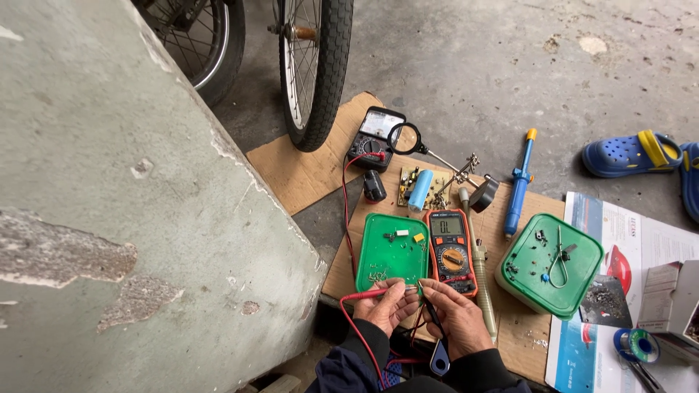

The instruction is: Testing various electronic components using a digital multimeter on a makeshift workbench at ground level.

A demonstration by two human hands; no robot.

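Note:
My left hand (386, 306) grips a red test probe (368, 295) whose red lead loops down past my sleeve. Close beside it, my right hand (457, 314) pinches a black test probe (432, 314). The two probe tips meet between my fingers, right at the near edge of a green tray (389, 255) that holds a few small parts. Just past my right hand lies an orange digital multimeter (451, 251) with its display lit. Whatever sits between the probe tips is too small to make out.
A second green tray (579, 273) with small parts is at right. Behind lie an analogue meter (375, 135), a magnifying glass (405, 138), a circuit board (419, 188), and a blue desoldering pump (518, 185). A concrete wall (109, 218) fills the left; bicycle wheel (317, 65) stands behind.

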